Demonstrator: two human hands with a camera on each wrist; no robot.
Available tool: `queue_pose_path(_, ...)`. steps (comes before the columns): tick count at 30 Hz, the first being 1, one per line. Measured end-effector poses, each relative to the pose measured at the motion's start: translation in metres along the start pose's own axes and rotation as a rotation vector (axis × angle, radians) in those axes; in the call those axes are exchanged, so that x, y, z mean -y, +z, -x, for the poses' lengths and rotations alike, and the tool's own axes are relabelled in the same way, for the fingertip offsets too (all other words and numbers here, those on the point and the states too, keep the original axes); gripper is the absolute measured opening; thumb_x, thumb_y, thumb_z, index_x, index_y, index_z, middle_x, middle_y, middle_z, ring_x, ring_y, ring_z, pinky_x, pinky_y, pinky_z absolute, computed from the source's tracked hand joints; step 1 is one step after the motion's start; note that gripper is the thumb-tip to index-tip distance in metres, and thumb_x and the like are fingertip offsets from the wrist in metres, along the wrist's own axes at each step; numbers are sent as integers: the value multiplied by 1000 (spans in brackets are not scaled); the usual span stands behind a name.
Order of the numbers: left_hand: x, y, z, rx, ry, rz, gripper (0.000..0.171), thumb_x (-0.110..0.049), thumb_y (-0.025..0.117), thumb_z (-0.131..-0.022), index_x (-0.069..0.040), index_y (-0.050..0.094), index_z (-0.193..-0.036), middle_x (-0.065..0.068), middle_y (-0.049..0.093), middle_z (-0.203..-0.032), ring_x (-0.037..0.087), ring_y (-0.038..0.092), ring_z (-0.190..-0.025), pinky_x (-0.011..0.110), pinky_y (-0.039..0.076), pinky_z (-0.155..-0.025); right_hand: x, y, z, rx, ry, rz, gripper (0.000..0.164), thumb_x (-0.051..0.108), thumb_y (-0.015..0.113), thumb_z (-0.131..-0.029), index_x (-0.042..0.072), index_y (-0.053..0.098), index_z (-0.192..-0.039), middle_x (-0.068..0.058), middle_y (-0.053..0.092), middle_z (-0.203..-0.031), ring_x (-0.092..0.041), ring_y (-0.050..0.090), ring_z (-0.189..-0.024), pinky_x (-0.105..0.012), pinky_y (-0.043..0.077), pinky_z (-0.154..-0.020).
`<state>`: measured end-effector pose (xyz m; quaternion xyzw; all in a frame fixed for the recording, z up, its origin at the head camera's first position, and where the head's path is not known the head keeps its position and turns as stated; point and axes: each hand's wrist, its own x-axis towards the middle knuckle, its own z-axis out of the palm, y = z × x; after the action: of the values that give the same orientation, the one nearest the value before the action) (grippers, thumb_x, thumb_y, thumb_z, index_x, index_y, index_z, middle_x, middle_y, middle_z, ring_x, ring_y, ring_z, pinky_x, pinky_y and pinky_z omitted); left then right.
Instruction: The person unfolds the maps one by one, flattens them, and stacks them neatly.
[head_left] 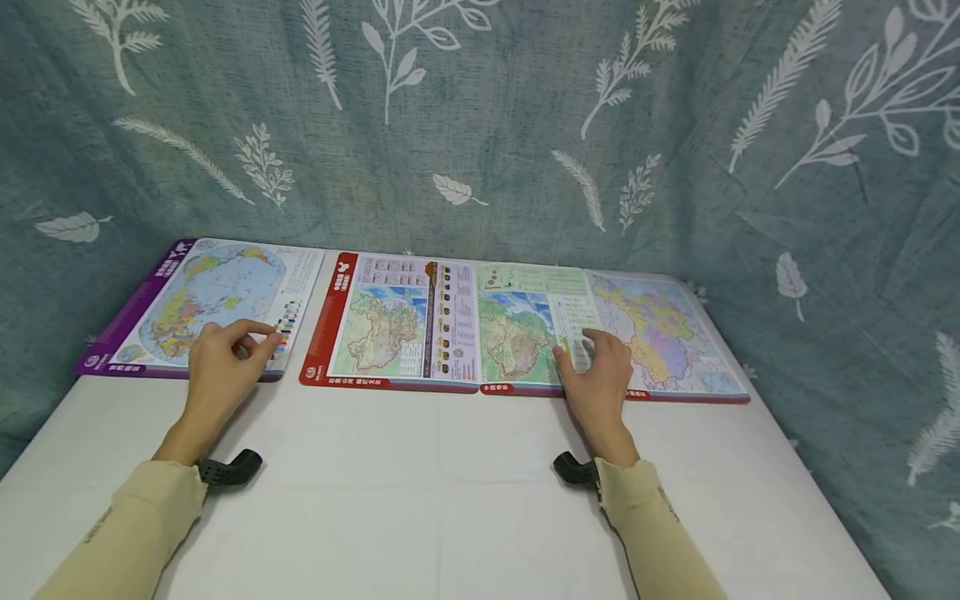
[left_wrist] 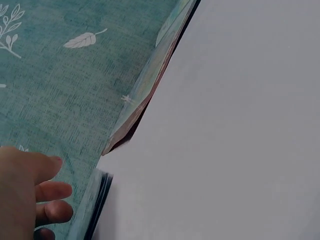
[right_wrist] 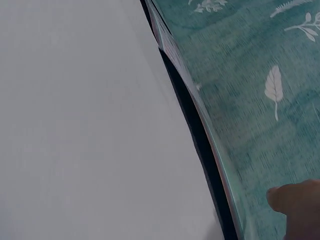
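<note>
holding nothing, my left hand (head_left: pixel 225 367) and right hand (head_left: pixel 602 379) arch loosely over maps (head_left: pixel 386 325). i can't tell whether they touch.

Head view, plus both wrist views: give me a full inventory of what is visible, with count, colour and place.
Leaf-patterned cloth: 1, teal with white leaves, hanging behind the table.
Table surface: 1, white, below everything.
Purple-edged map: 1, purple border, far left.
Red-edged map: 1, red border, right of the purple one.
Green-topped map panel: 1, green and white, adjoining the red-edged map; whether joined, cannot tell.
Multicoloured map panel: 1, pastel, far right.
Black wrist devices: 2, black, one per wrist.
Sleeves: 2, beige, at the lower edge.
Left hand: 1, bare, over the purple-edged map.
Right hand: 1, bare, over the two right-hand panels.
</note>
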<state>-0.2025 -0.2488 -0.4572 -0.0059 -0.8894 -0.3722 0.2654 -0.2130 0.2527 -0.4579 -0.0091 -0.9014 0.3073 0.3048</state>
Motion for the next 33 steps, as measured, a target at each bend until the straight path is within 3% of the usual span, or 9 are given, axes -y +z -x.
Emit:
queue_pose_path(10, 8, -10, -3, 2, -94, -16, 25, -26, 74, -98, -2, 78, -106, 13, 57, -79, 22, 37, -80, 38, 23, -74, 49, 36, 7, 43, -55, -61, 50, 25, 83, -91, -4, 66, -129, -22, 63, -130, -42, 51, -124, -60, 36, -99)
queue_pose_path(19, 17, -18, -8, -97, -146, -41, 26, -27, 74, -96, -1, 77, -100, 12, 57, -80, 25, 43, -88, 40, 27, -83, 85, 66, 17, 65, -124, -82, 51, 27, 85, -88, -2, 67, -126, -18, 65, -128, -38, 54, -120, -57, 39, -100)
queue_pose_path(27, 25, -26, -10, -103, -232, -56, 31, -29, 73, -97, 1, 76, -104, 13, 57, -85, 29, 43, -96, 45, 27, -89, 108, 83, 25, 104, -143, -94, 52, 31, 84, -89, -1, 68, -126, -16, 65, -128, -38, 55, -118, -55, 42, -100)
queue_pose_path(33, 32, -31, -11, -144, -233, -39, 31, -28, 72, -97, 2, 76, -104, 22, 64, -89, 28, 43, -99, 50, 27, -95, 126, 94, 32, 142, -137, -95, 53, 33, 85, -89, 1, 68, -127, -15, 65, -127, -35, 56, -115, -53, 43, -95)
